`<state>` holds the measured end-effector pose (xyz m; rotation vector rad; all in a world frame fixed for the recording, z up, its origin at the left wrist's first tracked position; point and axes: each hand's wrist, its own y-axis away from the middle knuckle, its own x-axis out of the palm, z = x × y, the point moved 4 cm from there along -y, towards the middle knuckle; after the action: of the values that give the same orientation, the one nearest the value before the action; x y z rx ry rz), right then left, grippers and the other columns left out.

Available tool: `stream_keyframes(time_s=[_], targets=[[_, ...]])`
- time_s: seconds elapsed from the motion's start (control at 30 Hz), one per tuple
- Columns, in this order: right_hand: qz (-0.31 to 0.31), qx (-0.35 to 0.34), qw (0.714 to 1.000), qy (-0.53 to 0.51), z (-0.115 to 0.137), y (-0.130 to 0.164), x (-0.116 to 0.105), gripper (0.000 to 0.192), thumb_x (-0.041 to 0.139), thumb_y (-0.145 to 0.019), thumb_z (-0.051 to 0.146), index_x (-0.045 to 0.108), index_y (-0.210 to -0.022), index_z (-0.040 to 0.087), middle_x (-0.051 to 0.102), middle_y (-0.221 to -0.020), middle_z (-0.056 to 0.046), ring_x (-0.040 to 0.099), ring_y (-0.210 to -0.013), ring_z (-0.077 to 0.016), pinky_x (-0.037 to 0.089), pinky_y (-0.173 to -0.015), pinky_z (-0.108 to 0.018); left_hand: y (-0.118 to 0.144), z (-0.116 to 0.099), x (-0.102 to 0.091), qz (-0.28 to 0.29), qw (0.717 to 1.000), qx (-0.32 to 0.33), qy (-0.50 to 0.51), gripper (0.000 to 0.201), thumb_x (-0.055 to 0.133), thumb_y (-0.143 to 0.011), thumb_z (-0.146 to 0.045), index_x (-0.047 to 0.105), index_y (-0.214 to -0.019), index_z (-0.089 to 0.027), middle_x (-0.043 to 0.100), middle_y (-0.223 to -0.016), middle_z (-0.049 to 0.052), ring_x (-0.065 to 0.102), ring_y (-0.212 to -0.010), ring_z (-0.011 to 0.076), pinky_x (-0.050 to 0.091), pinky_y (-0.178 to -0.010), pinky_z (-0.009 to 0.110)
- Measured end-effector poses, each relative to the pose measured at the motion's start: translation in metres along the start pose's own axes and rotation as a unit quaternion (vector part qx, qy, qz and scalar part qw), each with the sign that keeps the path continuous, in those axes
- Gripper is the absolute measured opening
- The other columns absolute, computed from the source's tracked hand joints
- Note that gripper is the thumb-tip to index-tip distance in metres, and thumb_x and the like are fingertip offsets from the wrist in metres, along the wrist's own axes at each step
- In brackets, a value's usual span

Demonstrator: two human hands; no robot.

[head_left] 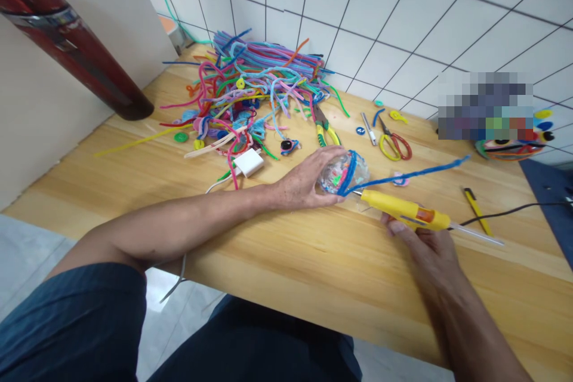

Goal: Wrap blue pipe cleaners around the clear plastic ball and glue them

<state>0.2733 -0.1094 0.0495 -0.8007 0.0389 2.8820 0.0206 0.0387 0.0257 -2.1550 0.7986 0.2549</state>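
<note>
Gluing stage, looks like: left hand (308,182) clamps the clear plastic bottle (342,172) on the wooden table (286,250), right hand (423,245) grips the yellow glue gun (405,210) at the blue pipe cleaner (403,176); next needs steady nozzle aim.

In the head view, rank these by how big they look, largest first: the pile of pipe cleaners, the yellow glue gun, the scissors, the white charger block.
1. pile of pipe cleaners, by far the widest.
2. yellow glue gun, held in the right hand.
3. scissors.
4. white charger block.
Scissors lie farther from the camera, so their true rank against the gun is unsure.
</note>
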Motion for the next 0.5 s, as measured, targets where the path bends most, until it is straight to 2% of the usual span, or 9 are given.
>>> stream_keyframes(time_s=[0.2,0.5], targets=[[0.006,0.004,1.000,0.001,0.0008,0.0006,0.0005,0.029,0.078,-0.090,0.053,0.077,-0.087,0.024,0.078,-0.093,-0.007,0.074,-0.092,-0.0264,0.062,-0.087,-0.036,0.0000,0.0000,0.0003,-0.013,1.000,0.019,-0.007,0.094,0.084,-0.088,-0.050,0.033,-0.163,-0.025,0.050,-0.161,0.022,0.049,-0.155,0.0403,0.042,-0.128,0.066],[-0.003,-0.010,1.000,0.001,0.0043,-0.0006,0.0001,0.026,0.077,-0.091,0.051,0.077,-0.086,0.025,0.076,-0.091,-0.006,0.073,-0.089,-0.0260,0.061,-0.082,-0.036,-0.0007,0.0003,0.0007,-0.005,1.000,0.015,-0.008,0.093,0.083,-0.088,-0.050,0.033,-0.162,-0.026,0.051,-0.161,0.021,0.048,-0.156,0.0398,0.042,-0.128,0.068]])
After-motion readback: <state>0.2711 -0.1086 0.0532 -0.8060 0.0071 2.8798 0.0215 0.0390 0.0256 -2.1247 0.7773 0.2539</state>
